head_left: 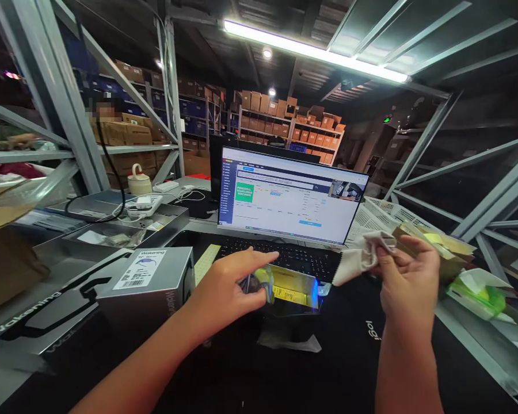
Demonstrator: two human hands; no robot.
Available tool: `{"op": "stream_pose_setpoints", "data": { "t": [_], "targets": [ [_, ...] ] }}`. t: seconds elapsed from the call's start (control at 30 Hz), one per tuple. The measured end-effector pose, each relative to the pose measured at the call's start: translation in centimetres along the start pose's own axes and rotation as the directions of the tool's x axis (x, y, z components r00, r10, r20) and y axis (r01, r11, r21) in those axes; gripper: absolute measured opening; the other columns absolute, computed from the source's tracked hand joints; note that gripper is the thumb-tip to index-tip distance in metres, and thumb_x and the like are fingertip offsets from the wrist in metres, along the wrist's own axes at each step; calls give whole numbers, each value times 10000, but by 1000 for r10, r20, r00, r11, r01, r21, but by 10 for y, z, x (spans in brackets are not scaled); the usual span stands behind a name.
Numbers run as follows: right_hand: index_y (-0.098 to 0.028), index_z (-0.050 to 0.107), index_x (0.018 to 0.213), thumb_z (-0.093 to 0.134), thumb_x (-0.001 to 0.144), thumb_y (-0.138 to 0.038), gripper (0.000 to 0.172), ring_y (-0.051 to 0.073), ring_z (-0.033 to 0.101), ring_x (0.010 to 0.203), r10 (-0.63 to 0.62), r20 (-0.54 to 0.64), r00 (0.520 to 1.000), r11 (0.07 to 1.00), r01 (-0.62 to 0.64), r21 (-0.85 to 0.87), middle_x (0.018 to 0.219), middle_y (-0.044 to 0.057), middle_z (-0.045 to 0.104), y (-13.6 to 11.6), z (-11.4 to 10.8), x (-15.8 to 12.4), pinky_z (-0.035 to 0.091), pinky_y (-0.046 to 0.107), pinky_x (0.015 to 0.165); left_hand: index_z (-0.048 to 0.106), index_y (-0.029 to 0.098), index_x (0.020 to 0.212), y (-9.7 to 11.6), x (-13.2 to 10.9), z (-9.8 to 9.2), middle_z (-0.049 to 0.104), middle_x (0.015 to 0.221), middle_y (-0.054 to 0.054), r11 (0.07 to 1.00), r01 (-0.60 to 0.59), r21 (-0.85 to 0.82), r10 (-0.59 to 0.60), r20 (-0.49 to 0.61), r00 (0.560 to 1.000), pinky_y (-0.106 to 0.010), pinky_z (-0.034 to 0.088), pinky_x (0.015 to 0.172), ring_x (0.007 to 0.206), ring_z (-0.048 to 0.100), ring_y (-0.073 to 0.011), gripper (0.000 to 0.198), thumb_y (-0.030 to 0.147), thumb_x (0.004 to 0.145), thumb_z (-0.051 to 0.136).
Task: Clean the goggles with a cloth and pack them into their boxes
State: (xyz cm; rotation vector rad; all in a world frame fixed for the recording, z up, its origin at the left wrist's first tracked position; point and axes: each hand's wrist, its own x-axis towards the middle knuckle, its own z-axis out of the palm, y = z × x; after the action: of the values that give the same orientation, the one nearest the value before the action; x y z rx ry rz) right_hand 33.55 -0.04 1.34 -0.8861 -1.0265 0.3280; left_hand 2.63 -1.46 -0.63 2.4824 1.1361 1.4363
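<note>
My right hand (408, 276) is raised at the right, closed on a crumpled cream cloth (365, 256) with a zigzag edge, pinched between thumb and fingers. My left hand (237, 279) reaches over the desk with thumb and index finger spread apart. Between and beside these two fingers is a small shiny box (291, 293) with a yellow printed panel and a blue glint at its right end. Something dark and glossy sits at its left end, partly hidden by the hand. A clear plastic piece (291, 339) lies on the black desk mat (285, 379) below.
Behind my hands stand a keyboard (287, 256) and a lit monitor (280, 201). A grey Wakening carton (149, 282) is left of my left forearm. Open packages (479, 293) and a white basket (375, 213) stand at the right; metal trays (121, 236) are at the left.
</note>
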Motion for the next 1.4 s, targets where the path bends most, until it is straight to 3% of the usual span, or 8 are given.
{"op": "stream_pose_setpoints", "data": {
  "t": [0.13,0.3,0.47,0.6,0.67,0.73,1.0,1.4],
  "targets": [
    [-194,595,1084,724,839,-486,402,210,698,713,39,199,979,977,4,-213,853,70,737,-3,9,-9,527,288,609,678,262,1258,-1,0,3,721,1214,-17,999,-45,-12,45,22,999,-401,540,1032,1177,658,-263,490,197,772,672],
    [-222,557,1027,544,962,-454,241,191,624,559,-61,139,988,806,131,-577,692,16,690,-2,13,-20,394,273,539,660,287,1276,-4,0,4,716,1225,-8,997,-76,2,76,53,996,-397,534,1042,1181,656,-261,506,211,778,702],
    [-248,515,1027,527,981,-321,87,168,595,564,-49,310,950,904,174,-390,698,-16,660,-16,29,-56,371,258,544,641,257,1289,-3,0,7,704,1252,-9,988,-148,33,142,122,982,-410,493,1094,1220,631,-254,507,164,792,657],
    [-251,599,976,588,941,-213,53,176,624,734,30,789,613,969,176,-173,859,9,693,-41,26,-67,434,256,666,628,227,1290,0,0,8,709,1243,-30,977,-210,48,202,134,970,-434,457,1131,1142,673,-219,491,134,808,615],
    [-243,661,943,605,937,-232,58,196,625,809,47,901,432,980,155,-125,904,29,695,-48,18,-59,451,279,746,630,222,1276,2,0,8,717,1220,-35,975,-219,39,213,110,971,-437,448,1140,1101,686,-201,470,131,815,612],
    [-232,708,883,537,981,-280,203,210,626,827,38,936,350,991,108,-80,869,47,689,-46,12,-48,457,302,775,637,220,1258,3,0,7,729,1185,-35,976,-216,25,213,80,974,-445,447,1141,1077,690,-196,456,127,812,616],
    [-232,653,898,716,868,-286,88,161,553,662,138,942,306,989,1,-145,782,8,647,-22,18,-39,428,256,619,664,236,1206,5,1,3,739,1124,-19,980,-177,-94,184,68,981,-471,438,1141,1030,693,-186,448,98,785,598],
    [-216,548,684,776,733,-228,233,139,442,579,222,906,360,961,79,-267,635,-27,564,-20,21,-39,324,238,536,651,229,1186,7,-1,0,717,1150,-25,969,-234,-77,245,219,945,-473,359,1184,1047,673,-169,427,65,795,597]
  ]
}}
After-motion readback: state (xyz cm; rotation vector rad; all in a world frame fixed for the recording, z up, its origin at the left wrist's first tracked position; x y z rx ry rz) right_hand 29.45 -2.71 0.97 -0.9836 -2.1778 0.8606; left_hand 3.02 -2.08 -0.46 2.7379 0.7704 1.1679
